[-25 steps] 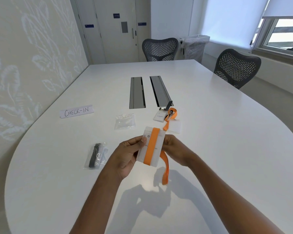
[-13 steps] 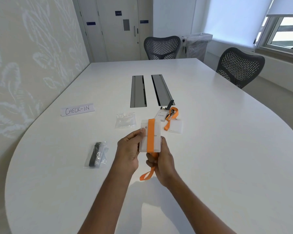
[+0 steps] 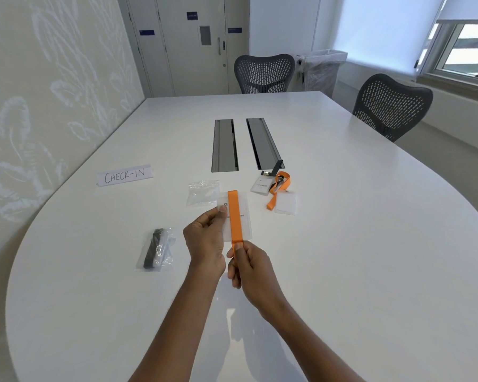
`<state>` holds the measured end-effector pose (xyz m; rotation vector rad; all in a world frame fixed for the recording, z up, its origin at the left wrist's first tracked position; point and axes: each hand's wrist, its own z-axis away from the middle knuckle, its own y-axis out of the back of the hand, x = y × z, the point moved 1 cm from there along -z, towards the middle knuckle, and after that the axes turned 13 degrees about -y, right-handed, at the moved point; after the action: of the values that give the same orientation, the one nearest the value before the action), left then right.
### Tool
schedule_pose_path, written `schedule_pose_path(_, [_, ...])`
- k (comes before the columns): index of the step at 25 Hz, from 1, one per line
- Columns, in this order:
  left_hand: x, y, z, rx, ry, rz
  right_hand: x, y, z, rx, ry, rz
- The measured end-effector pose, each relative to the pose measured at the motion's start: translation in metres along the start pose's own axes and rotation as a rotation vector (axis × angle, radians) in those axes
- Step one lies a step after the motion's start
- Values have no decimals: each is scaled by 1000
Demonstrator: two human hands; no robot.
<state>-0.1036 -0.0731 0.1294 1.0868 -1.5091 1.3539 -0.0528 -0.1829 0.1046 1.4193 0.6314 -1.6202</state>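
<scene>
Above the desk [image 3: 370,244], right of the bagged black strap [image 3: 156,249], the left grip [image 3: 204,241] pinches the left edge of the clear badge holder [image 3: 244,224]; the right grip [image 3: 250,270] pinches the orange lanyard [image 3: 234,216] under the holder's bottom edge. White surface stretches rightward to the curved rim.

A white folded paper strip [image 3: 124,175] bears handwritten "CHECK-IN"; print on the clear plastic badge holder [image 3: 246,224] is partly hidden.

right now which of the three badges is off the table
The badge the left hand pinches, with the orange lanyard running down its face. The printed badge and the blank badge lie flat on the table.
</scene>
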Motion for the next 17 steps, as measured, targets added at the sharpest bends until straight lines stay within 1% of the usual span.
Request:
schedule_pose_path(2, [-4,2,0,-6,-88,-85,-5,2,2,-20,-53,-24])
schedule_pose_path(6, [-8,8,15,-115,-292,-274,-18,13,-1,-48,-238,-170])
schedule_pose_path(8, [-14,12,21,-154,-348,-317,-23,21,-6,-55,-290,-219])
schedule_pose_path(12, [-25,19,30,-201,-385,-358,-34,35,-16,21,-231,-195])
schedule_pose_path(17, [-29,20,38,-204,-408,-350,-45,44,-28,94,-135,-154])
